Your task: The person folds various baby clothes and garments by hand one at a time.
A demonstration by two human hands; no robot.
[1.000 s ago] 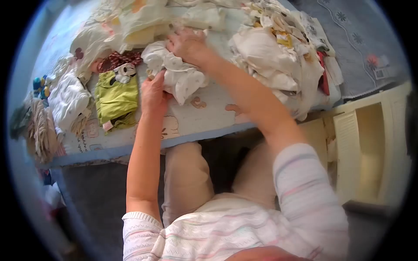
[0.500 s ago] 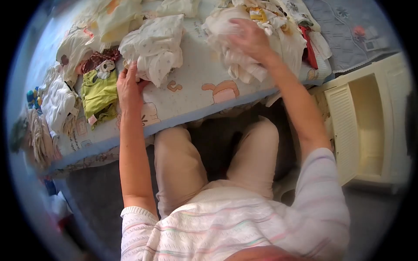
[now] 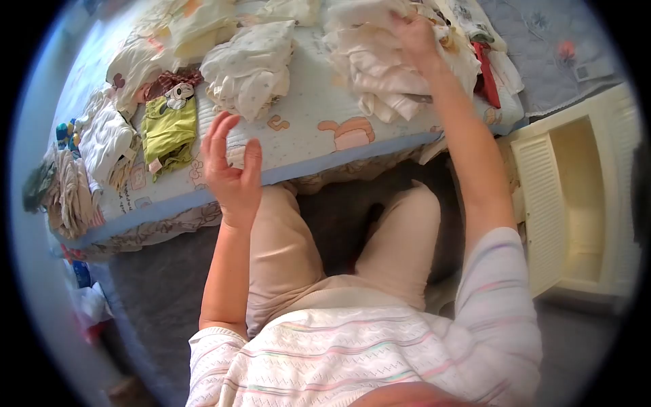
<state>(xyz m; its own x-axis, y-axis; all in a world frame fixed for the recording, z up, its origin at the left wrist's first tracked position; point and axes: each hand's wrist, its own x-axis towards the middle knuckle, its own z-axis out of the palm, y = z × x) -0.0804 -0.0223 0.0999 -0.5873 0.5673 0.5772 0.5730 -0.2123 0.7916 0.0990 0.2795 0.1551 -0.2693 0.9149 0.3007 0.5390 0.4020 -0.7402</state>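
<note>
My left hand is raised over the near edge of the bed, its fingers bent but apart and nothing in them. Just beyond it lies a stack of folded white baby clothes with a small print. My right hand is at the top of a larger pile of white clothes, its fingers closed on a white garment that is slightly blurred. Left of the printed stack rests a folded green garment with a cartoon dog on it.
More folded clothes and a beige bundle line the bed's left side. A red garment lies beside the large pile. The patterned mattress has a blue edge. At the right stands a cream plastic cabinet with its door open.
My left hand has let go of the printed white stack and drawn back toward me. My right hand has shifted a little up and right over the large pile.
</note>
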